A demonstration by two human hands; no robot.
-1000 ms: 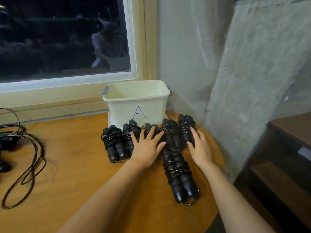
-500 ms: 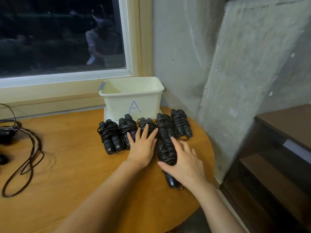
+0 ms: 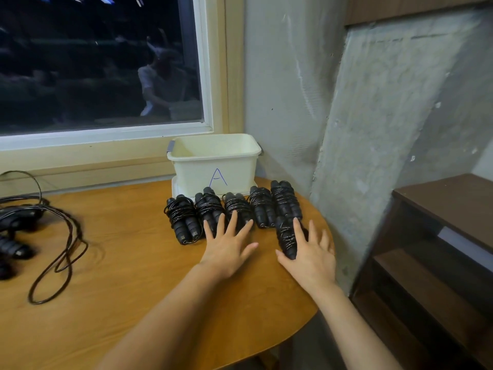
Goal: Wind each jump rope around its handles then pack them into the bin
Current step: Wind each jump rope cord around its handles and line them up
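Wound jump rope [image 3: 286,236], long axis laid pointing away from the person, is covered by the flat, ungripping right hand [image 3: 310,259], the nearer; the row [image 3: 184,220] before the bin [image 3: 194,174] is touched by the spread left hand [image 3: 228,248].

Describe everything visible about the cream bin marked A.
The cream rectangular plastic bin stands upright and open at the back of the wooden table. A blue handwritten A marks its front. A grey clip shows at its left end. It rests on a flat white base. What shows inside is bare.
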